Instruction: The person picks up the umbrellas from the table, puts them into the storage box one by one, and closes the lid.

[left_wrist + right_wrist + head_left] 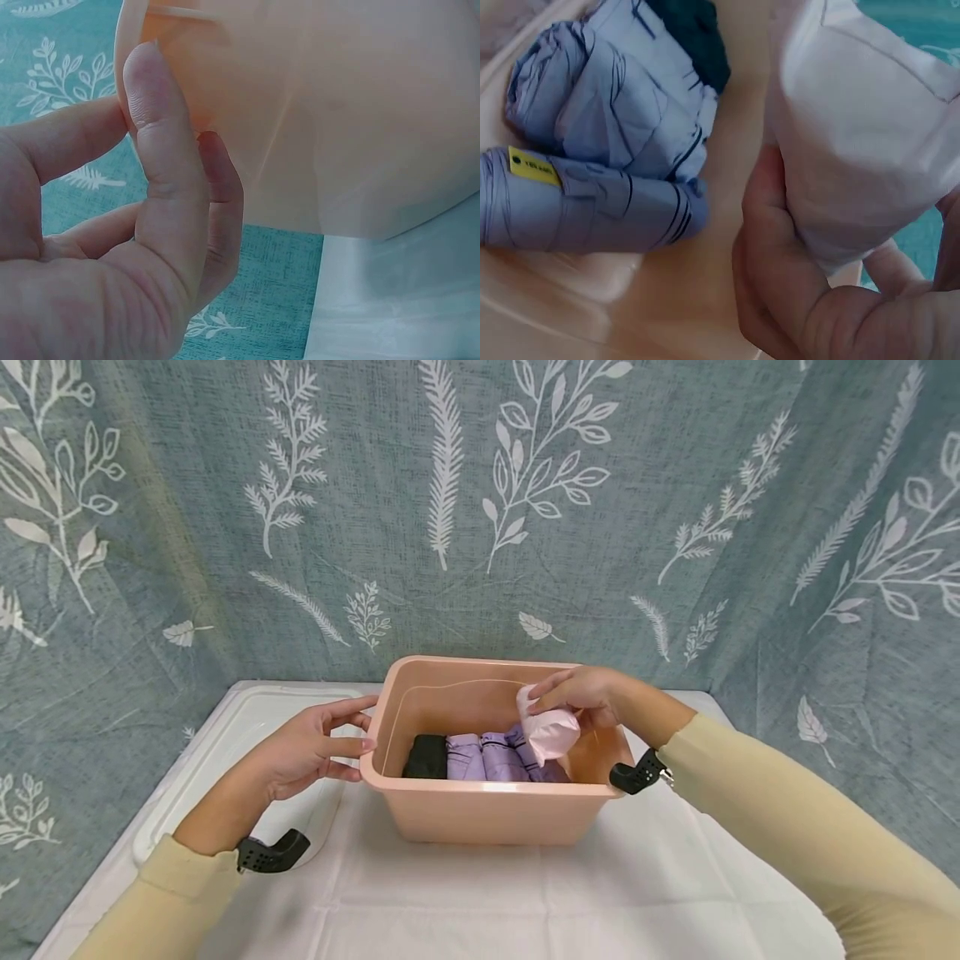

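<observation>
A peach plastic bin (487,814) stands on the white-covered table. At its left rim my left hand (311,747) pinches the edge between thumb and fingers; the left wrist view shows the fingers (154,97) against the bin wall (360,112). Over the bin's right side, my right hand (588,693) holds a pale pink rolled cloth (551,733), also large in the right wrist view. Inside the bin sit a black rolled cloth (427,757) and several rolled purple cloths (465,758) in a row. One purple roll (592,199) carries a yellow tag (534,166).
A white plastic lid (255,727) lies flat on the table left of the bin, partly under the left arm. A blue-green curtain (375,527) with white leaf prints hangs behind and at both sides. White cloth covers the table (487,902).
</observation>
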Demonstrator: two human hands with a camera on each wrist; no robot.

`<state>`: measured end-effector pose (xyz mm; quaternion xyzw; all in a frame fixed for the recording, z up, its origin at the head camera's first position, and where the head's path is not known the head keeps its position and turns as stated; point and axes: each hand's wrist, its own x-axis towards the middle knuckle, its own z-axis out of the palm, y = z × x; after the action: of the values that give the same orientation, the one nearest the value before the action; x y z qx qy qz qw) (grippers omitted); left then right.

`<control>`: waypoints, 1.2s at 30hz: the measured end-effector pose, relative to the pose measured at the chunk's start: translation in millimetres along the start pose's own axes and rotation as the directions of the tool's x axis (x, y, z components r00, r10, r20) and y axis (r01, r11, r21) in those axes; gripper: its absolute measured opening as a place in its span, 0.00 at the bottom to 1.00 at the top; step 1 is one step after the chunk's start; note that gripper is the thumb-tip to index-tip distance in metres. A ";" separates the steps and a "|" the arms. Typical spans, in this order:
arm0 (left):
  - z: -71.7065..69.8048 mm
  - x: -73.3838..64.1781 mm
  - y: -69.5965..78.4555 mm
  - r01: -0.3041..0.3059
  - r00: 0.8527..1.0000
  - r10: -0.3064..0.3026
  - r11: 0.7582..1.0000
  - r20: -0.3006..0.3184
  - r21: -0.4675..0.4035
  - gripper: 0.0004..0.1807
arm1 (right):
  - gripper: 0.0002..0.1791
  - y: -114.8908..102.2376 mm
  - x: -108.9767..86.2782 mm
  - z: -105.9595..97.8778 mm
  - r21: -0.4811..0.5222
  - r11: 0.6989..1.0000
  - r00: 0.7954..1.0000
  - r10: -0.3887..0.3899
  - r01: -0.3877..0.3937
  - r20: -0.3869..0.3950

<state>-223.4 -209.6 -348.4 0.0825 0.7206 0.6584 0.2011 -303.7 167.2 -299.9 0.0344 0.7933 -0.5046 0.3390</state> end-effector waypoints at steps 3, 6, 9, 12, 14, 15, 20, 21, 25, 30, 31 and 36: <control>-0.2 0.7 -0.8 0.004 1.000 -0.004 1.000 -0.005 0.004 0.46 | 0.28 -0.9 3.2 -0.6 -0.022 1.000 0.999 0.017 -0.016 0.039; -0.1 1.0 -1.4 0.006 1.000 -0.006 1.000 -0.008 0.009 0.46 | 0.28 -1.0 6.2 -0.8 -0.045 0.998 0.997 0.039 -0.037 0.066; 0.1 0.9 -1.9 0.000 1.000 0.000 1.000 -0.003 0.015 0.46 | 0.28 -0.3 9.2 -0.5 -0.056 0.996 0.994 0.073 -0.069 0.084; 0.4 0.6 -2.0 -0.003 1.000 0.003 1.000 -0.001 0.013 0.46 | 0.28 0.9 11.3 -0.3 -0.064 0.993 0.991 0.106 -0.100 0.085; 0.5 0.2 -1.8 -0.006 1.000 0.006 1.000 0.000 0.011 0.46 | 0.28 1.6 12.3 -0.4 -0.068 0.992 0.990 0.113 -0.108 0.079; 0.5 0.0 -1.8 -0.006 1.000 0.006 1.000 -0.001 0.010 0.46 | 0.28 2.1 12.9 -0.5 -0.075 0.991 0.991 0.115 -0.109 0.075; 0.7 -0.9 -1.1 -0.010 1.000 0.010 1.000 -0.006 0.013 0.46 | 0.25 4.7 16.7 -1.3 -0.106 0.989 0.990 0.115 -0.106 0.087; 0.7 -0.9 -1.2 -0.011 1.000 0.011 1.000 -0.006 0.015 0.46 | 0.25 5.5 17.3 -1.3 -0.117 0.988 0.989 0.116 -0.105 0.088; 0.9 -0.2 -1.7 -0.010 1.000 0.010 1.000 -0.006 0.019 0.46 | 0.22 8.6 20.0 -0.9 -0.144 0.982 0.988 0.132 -0.119 0.083; 0.4 0.3 -1.8 -0.010 1.000 0.010 1.000 -0.006 0.021 0.46 | 0.22 9.0 21.6 1.0 -0.182 0.974 0.987 0.147 -0.133 0.066; 0.2 0.3 -1.8 -0.010 1.000 0.010 1.000 -0.006 0.021 0.46 | 0.22 8.7 21.6 1.4 -0.193 0.972 0.987 0.147 -0.133 0.062; -0.9 0.5 -2.0 -0.007 1.000 0.007 1.000 -0.003 0.017 0.46 | 0.23 7.8 22.7 3.5 -0.277 0.951 0.986 0.157 -0.137 0.052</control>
<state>-224.0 -210.5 -350.4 0.0857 0.7262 0.6530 0.1970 -316.3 161.6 -319.8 0.0278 0.8374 -0.3647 0.4063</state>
